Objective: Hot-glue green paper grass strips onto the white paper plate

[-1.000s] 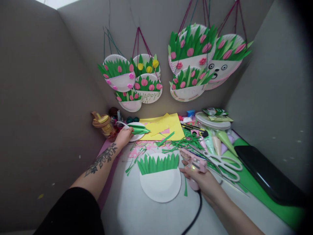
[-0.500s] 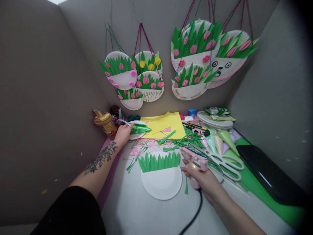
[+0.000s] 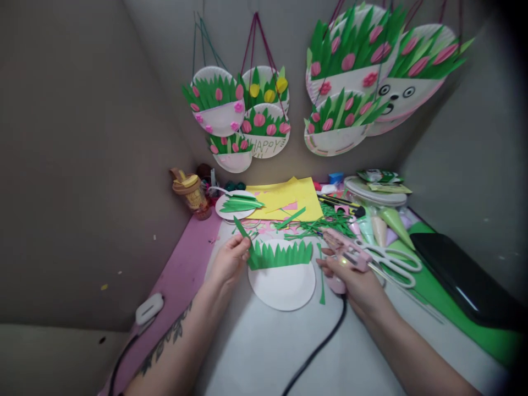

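My left hand [image 3: 229, 261] pinches a green paper leaf [image 3: 243, 234] and holds it tilted at the left end of the row of green leaves [image 3: 282, 254] stuck on a white paper plate [image 3: 282, 287]. That plate lies on the table in front of me. My right hand [image 3: 355, 278] grips a pink glue gun [image 3: 346, 254] just right of the plate, its nozzle pointing up and left. A black cord [image 3: 319, 346] runs from the gun toward me.
A smaller plate with cut green leaves [image 3: 237, 204] sits behind, beside yellow paper [image 3: 289, 197]. White scissors [image 3: 394, 263], green scraps [image 3: 317, 224], a cup [image 3: 190, 192] and a black case [image 3: 462, 280] surround the work spot. Finished flower plates [image 3: 264, 118] hang on the wall. A white adapter [image 3: 149, 309] lies at left.
My left hand left the small plate at the back and came to the near plate's left edge with one green leaf. The view shifted down and right; my right hand kept the glue gun.
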`<state>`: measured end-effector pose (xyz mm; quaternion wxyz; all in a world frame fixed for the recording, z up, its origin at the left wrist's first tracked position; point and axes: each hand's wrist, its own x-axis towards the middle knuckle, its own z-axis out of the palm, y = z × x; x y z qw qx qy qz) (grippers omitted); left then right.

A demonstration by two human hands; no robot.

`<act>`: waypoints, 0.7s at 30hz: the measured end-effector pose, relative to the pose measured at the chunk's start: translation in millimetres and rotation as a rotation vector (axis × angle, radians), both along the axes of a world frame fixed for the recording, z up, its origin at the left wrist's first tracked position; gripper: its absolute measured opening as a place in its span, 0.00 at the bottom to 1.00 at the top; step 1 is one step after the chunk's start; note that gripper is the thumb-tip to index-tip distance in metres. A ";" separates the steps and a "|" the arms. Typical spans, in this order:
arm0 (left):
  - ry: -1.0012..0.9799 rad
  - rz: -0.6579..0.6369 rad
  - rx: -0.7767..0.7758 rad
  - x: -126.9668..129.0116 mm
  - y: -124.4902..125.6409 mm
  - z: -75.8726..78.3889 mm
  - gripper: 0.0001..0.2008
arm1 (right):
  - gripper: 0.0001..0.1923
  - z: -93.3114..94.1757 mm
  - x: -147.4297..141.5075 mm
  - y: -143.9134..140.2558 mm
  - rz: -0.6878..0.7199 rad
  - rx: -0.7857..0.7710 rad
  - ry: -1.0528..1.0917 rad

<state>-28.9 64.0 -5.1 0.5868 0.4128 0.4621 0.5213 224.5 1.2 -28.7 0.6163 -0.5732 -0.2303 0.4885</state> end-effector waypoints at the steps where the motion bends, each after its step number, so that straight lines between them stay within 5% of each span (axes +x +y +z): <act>1: -0.091 0.001 -0.045 -0.1 -5.3 -1.5 0.17 | 0.25 0.6 -0.6 -0.4 -0.003 0.007 0.002; 10: -0.320 -0.037 -0.126 -0.1 -19.2 -9.8 0.26 | 0.26 1.7 -6.2 -2.9 -0.015 0.011 -0.055; 21: -0.526 -0.136 -0.221 8.7 -31.9 -6.8 0.15 | 0.22 2.9 -15.4 -13.3 0.003 0.094 -0.084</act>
